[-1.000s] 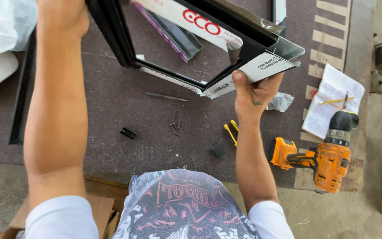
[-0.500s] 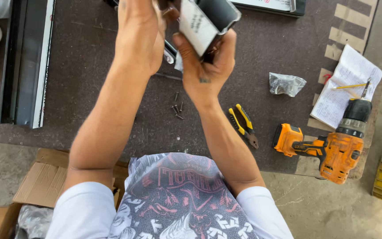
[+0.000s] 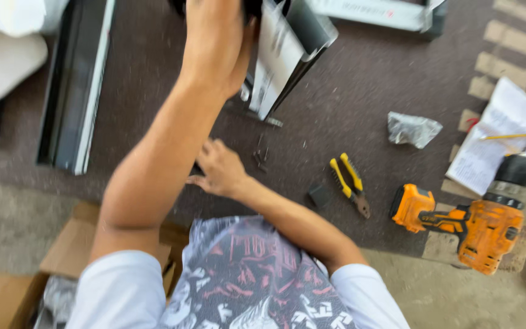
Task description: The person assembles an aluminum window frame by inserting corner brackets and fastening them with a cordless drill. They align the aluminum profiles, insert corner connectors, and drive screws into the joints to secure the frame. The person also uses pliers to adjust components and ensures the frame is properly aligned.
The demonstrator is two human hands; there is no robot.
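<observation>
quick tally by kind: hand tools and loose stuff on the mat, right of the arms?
Cordless drill: 1
Yellow-handled pliers: 1
Crumpled plastic bag: 1
Paper sheets: 1 bunch
Pencil: 1
Small black block: 1
Total: 6

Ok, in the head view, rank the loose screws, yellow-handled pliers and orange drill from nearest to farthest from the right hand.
From the right hand, low on the mat:
1. Loose screws, just right of its fingers.
2. Yellow-handled pliers, further right.
3. Orange drill, far right at the mat's edge.

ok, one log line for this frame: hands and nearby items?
left hand: gripping dark metal frame profile | right hand: down on brown mat near small screws | yellow-handled pliers, orange cordless drill lying idle
</observation>
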